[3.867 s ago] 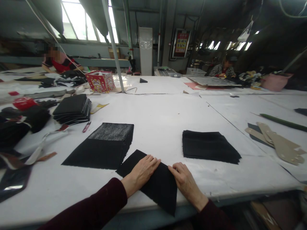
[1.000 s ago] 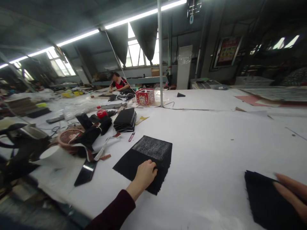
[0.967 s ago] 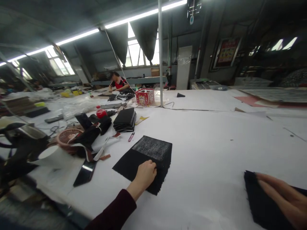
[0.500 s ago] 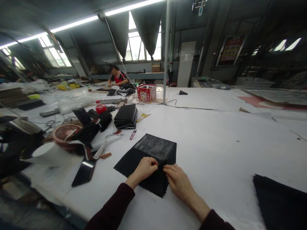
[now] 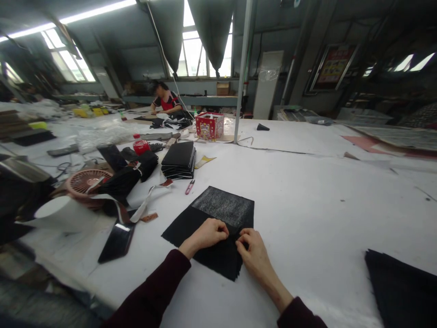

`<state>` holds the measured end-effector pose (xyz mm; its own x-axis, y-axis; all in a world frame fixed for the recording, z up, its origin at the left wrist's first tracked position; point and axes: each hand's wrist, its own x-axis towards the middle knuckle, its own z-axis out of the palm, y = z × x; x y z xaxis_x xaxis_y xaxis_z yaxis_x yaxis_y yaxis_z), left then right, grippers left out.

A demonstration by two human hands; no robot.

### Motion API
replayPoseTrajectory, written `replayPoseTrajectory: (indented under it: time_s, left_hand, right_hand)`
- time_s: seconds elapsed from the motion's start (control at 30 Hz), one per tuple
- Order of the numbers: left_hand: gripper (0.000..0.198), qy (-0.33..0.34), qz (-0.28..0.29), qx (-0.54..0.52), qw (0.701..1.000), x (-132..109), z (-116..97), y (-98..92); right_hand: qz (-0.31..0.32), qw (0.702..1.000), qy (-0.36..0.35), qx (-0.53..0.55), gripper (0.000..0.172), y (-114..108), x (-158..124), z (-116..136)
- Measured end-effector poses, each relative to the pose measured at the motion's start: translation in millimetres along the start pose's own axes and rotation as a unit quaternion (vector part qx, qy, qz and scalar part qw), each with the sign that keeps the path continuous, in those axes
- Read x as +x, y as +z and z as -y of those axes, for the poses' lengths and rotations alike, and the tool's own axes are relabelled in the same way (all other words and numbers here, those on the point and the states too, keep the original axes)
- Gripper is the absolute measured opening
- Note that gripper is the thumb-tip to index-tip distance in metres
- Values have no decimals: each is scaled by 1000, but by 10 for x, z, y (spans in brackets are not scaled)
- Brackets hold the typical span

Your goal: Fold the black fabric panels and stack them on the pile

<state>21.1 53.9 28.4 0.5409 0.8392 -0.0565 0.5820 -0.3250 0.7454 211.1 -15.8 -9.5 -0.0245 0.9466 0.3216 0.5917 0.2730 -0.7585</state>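
Note:
A stack of black fabric pieces (image 5: 184, 228) lies in front of me, with a grey, speckled band (image 5: 221, 205) across its far part. My left hand (image 5: 209, 232) rests over the middle of the stack, thumb and fingertips pinching the top piece near the band's lower edge. At the right edge, my right hand (image 5: 255, 257) has its thumb and bent forefinger on the fabric's border. Its fingertips partly hide what they grip. Several layer edges show at the stack's lower right corner.
Pink thread snips (image 5: 190, 187) lie beyond the stack, near a pile of black folded pieces (image 5: 178, 155). A phone (image 5: 118, 241) and pink fan (image 5: 89, 182) are on the left. More black fabric (image 5: 403, 287) lies right. A co-worker (image 5: 166, 100) sits across the table.
My view has shifted slightly. The right hand's forefinger has bent and lifted a little, leaving a gap above its thumb. My left hand still pinches the fabric in much the same place.

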Motion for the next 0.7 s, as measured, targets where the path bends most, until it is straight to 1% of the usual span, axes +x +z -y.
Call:
replayPoseTrajectory:
  time_s: [0.17, 0.27, 0.37, 0.5, 0.7]
  left_hand:
    - [22, -9, -3, -29, 1000, 3, 87, 4]
    - [22, -9, -8, -41, 999, -7, 104, 7]
    - [21, -2, -9, -48, 999, -17, 91, 10]
    - [20, 1, -21, -52, 998, -23, 70, 23]
    - [18, -14, -41, -89, 995, -35, 96, 36]
  right_hand:
    - [-23, 999, 8, 22, 15, 58, -36, -42]
    - [-39, 997, 39, 47, 19, 37, -29, -11]
    - [-58, 995, 67, 38, 25, 31, 23, 52]
    - [-65, 995, 70, -3, 21, 96, 96, 115]
    - [-84, 993, 77, -12, 18, 204, 112, 99]
